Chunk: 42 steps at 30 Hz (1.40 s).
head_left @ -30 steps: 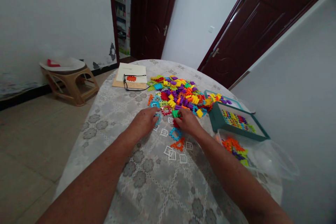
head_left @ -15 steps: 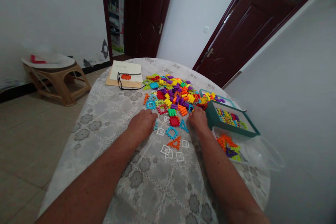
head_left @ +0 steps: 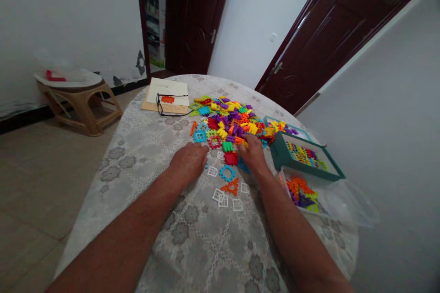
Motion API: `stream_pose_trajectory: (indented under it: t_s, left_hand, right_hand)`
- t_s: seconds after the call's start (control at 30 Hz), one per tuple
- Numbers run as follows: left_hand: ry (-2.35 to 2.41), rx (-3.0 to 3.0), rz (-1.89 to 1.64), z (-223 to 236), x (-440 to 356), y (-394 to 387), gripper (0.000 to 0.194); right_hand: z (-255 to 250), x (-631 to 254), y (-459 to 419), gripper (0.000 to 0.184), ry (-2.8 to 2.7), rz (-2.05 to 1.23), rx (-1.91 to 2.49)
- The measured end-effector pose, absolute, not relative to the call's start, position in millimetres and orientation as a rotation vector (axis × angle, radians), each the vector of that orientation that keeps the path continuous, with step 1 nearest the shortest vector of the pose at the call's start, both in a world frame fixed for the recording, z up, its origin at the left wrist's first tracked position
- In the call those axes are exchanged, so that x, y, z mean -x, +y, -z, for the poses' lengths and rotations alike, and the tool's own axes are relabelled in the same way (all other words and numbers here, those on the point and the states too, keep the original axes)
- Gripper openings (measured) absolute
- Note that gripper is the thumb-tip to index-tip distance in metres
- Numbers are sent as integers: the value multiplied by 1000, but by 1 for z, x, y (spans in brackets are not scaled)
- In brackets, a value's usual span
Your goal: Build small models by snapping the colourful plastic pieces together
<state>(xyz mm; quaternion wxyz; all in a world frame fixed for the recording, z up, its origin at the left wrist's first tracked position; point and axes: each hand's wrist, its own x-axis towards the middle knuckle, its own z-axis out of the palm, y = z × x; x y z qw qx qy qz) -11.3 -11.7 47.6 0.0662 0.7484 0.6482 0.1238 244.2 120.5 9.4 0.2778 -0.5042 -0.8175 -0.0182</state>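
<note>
A mixed pile of plastic building blocks (head_left: 233, 116) lies mid-table. My right hand (head_left: 253, 153) is at its near edge, fingertips closed around an orange ribbed building block (head_left: 241, 141). To the left, my left hand (head_left: 190, 160) rests on the cloth with fingers curled; what they hold, if anything, is hidden. A bit of blue shows beside its fingertips. Between the hands are a green block (head_left: 227, 146), a red square piece (head_left: 231, 159) and a blue ring-shaped piece (head_left: 227, 173). Nearer me lie an orange triangle piece (head_left: 231, 187) and several white window pieces (head_left: 237, 205).
Eyeglasses (head_left: 160, 106) lie on papers (head_left: 168, 87) at the back left. On the right stand a green box (head_left: 285, 155) with small colourful pieces and a clear plastic tub (head_left: 330, 208) holding more pieces. A patterned cloth (head_left: 192, 247) covers the table. A stool (head_left: 82, 107) stands at left.
My right hand has moved left, from beside the blue triangle piece to the orange block, and now partly covers the triangle. My left hand stays in about the same place.
</note>
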Motion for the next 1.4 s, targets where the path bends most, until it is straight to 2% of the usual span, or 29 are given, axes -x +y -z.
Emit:
stream_pose_trajectory:
  t_s: [0.23, 0.53, 0.7, 0.87, 1.13, 1.27, 1.4]
  left_hand:
    - [1955, -2261, -337, -44, 11, -11, 27]
    - [1946, -2246, -315, -50, 10, -13, 27]
    - [1947, -2251, -328, -48, 11, -12, 26]
    - [1951, -2254, -327, -46, 11, -13, 29]
    - [1967, -2228, -352, -43, 12, -12, 36]
    - [1961, -2252, -350, -43, 11, -12, 37]
    - [1960, -2269, -310, -43, 10, -10, 36]
  right_hand:
    - [-4, -230, 131, 40, -2324, 71, 1467]
    - [2, -231, 129, 23, -2130, -49, 1364]
    - [-5, -228, 113, 38, -1982, -178, 1214]
    - [-7, -213, 97, 28, -2222, -137, 1044]
    - [-4, -199, 91, 33, -2342, -94, 1205]
    - [-9, -197, 90, 47, -2414, -94, 1152]
    - [-12, -191, 86, 49, -2510, -73, 1160]
